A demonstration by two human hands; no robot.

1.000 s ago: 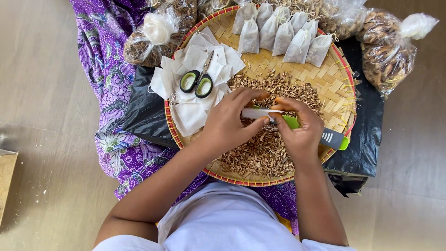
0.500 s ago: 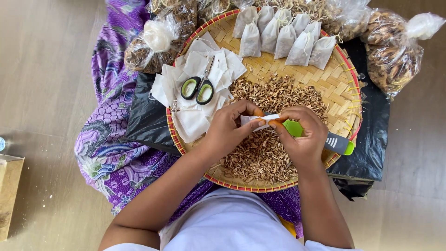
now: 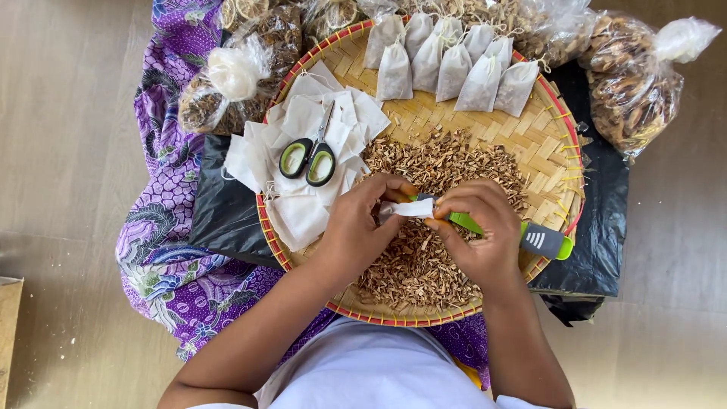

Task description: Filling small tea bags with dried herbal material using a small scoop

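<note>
My left hand (image 3: 362, 224) and my right hand (image 3: 475, 236) meet over a round woven bamboo tray (image 3: 551, 144). Together they pinch a small white paper pouch (image 3: 411, 208). My right hand also grips a green and grey handled tool (image 3: 539, 240) whose end points into the pouch. Under both hands lies a heap of dried brown herb pieces (image 3: 424, 261). A stack of empty white pouches (image 3: 303, 170) lies on the tray's left side, with green-handled scissors (image 3: 310, 156) on top. Several filled white pouches (image 3: 451, 60) line the far rim.
Clear plastic bags of dried goods stand behind the tray, one at the left (image 3: 227, 87) and one at the right (image 3: 640, 79). A black plastic sheet (image 3: 602, 220) and purple patterned cloth (image 3: 170, 250) lie under the tray on a pale floor. A cardboard edge (image 3: 9, 333) shows at the left.
The view has shifted a little. My hands have stayed together on the pouch, turning it slightly over the herb heap.
</note>
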